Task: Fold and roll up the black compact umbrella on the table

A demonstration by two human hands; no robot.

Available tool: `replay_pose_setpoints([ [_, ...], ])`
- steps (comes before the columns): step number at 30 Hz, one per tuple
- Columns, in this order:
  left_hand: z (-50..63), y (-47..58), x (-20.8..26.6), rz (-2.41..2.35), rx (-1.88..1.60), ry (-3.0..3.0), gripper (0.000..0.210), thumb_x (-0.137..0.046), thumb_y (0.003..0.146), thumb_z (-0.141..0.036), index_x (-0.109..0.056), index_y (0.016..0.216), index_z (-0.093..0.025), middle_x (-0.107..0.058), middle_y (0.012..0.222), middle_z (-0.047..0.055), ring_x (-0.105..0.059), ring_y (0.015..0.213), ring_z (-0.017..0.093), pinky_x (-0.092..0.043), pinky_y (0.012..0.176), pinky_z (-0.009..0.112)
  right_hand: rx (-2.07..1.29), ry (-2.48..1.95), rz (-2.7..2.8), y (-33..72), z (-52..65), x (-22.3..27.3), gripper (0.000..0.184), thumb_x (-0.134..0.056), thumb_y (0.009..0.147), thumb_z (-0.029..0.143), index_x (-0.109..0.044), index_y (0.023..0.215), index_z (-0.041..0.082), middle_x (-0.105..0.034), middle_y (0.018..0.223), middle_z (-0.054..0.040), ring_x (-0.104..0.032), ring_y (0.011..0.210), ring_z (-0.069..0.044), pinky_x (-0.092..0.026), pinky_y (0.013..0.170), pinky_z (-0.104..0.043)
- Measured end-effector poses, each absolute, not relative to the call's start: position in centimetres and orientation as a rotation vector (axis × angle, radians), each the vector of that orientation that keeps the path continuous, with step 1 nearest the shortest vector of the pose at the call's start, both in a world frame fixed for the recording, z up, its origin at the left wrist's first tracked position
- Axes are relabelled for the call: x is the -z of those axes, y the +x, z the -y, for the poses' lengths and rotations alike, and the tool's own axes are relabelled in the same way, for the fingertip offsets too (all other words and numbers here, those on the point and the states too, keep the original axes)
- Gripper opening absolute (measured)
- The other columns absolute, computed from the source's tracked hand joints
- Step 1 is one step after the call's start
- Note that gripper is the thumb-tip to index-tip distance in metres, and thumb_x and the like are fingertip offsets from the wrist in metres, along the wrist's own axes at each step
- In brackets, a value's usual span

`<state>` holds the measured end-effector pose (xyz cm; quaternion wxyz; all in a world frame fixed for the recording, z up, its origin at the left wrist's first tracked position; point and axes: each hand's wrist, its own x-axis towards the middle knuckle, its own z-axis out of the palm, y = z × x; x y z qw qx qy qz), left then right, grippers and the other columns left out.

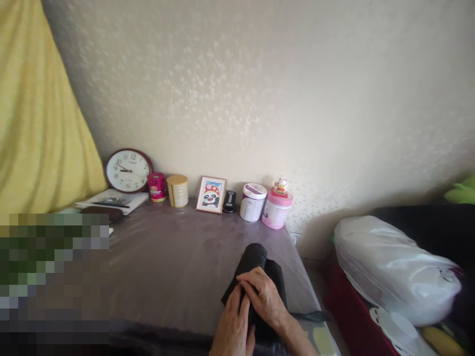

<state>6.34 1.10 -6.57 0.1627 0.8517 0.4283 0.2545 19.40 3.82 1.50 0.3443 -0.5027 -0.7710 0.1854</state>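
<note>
A black folded cloth, partly rolled, lies near the right front part of the table. From the front left, my left hand is closed on it, fingers together and pointing away from me. My right hand comes from the right, its fingers bent over the cloth and meeting the left fingertips. A dark strap sticks out to the right of the cloth. The palms and the cloth beneath them are hidden.
A grey-brown cover lies over the table. Along the wall stand a clock, a pink can, a yellow-lidded can, a panda picture frame and two tubs. White plastic bag to the right.
</note>
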Motion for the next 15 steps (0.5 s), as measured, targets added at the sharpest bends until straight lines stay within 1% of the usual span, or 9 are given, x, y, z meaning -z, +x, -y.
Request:
replay_pose_setpoints([
  [2, -1.0, 6.4, 6.6, -1.214, -0.727, 2.407, 0.073, -0.046, 0.071, -0.011, -0.020, 0.139, -0.014, -0.022, 0.147, 0.015, -0.024, 0.134, 0.029, -0.033, 0.106, 0.044, -0.449, -1.245, 2.025, 19.9, -3.8, -0.8, 0.030, -0.039, 0.091, 0.030, -0.065, 0.106, 0.025, -0.068, 0.100, -0.0041, -0.055, 0.105, -0.019, -0.043, 0.092, -0.033],
  [4, -1.0, 6.5, 6.5, -1.226, -0.686, 2.384, 0.074, -0.045, 0.071, -0.010, -0.017, 0.140, -0.015, -0.018, 0.148, 0.014, -0.021, 0.135, 0.028, -0.032, 0.107, 0.045, -0.399, -1.236, 2.057, 20.5, -4.5, 0.0, 0.030, -0.039, 0.092, 0.029, -0.064, 0.109, 0.026, -0.068, 0.104, -0.0032, -0.050, 0.114, -0.019, -0.036, 0.101, -0.039],
  [7, -1.0, 6.7, 6.3, -1.247, -0.585, 2.345, 0.076, -0.045, 0.071, -0.011, -0.015, 0.141, -0.012, -0.016, 0.148, 0.014, -0.019, 0.135, 0.028, -0.029, 0.108, 0.044, -0.321, -1.269, 2.085, 21.3, -6.5, 1.1, 0.030, -0.038, 0.092, 0.029, -0.063, 0.109, 0.027, -0.068, 0.105, -0.0025, -0.050, 0.116, -0.020, -0.026, 0.106, -0.048],
  [10, -1.1, 6.7, 5.8, -1.252, -0.522, 2.320, 0.079, -0.047, 0.069, -0.012, -0.014, 0.141, -0.011, -0.013, 0.149, 0.013, -0.017, 0.135, 0.029, -0.027, 0.109, 0.042, -0.296, -1.345, 2.089, 22.0, -9.2, 1.6, 0.030, -0.037, 0.092, 0.029, -0.065, 0.104, 0.028, -0.069, 0.104, -0.0023, -0.050, 0.116, -0.021, -0.023, 0.107, -0.051],
  [12, -1.0, 6.7, 5.1, -1.266, -0.492, 2.305, 0.080, -0.047, 0.068, -0.012, -0.014, 0.141, -0.012, -0.012, 0.149, 0.012, -0.016, 0.135, 0.029, -0.027, 0.109, 0.042, -0.280, -1.398, 2.075, 22.6, -11.1, 1.6, 0.031, -0.037, 0.092, 0.029, -0.067, 0.100, 0.027, -0.069, 0.104, -0.0026, -0.049, 0.117, -0.021, -0.023, 0.107, -0.050],
  [15, -0.8, 6.7, 4.0, -1.304, -0.405, 2.285, 0.082, -0.048, 0.066, -0.013, -0.013, 0.141, -0.010, -0.011, 0.149, 0.012, -0.016, 0.136, 0.029, -0.027, 0.109, 0.042, -0.202, -1.458, 1.995, 23.4, -13.0, 1.3, 0.031, -0.037, 0.090, 0.028, -0.067, 0.098, 0.024, -0.069, 0.105, -0.0046, -0.052, 0.114, -0.021, -0.033, 0.102, -0.043],
])
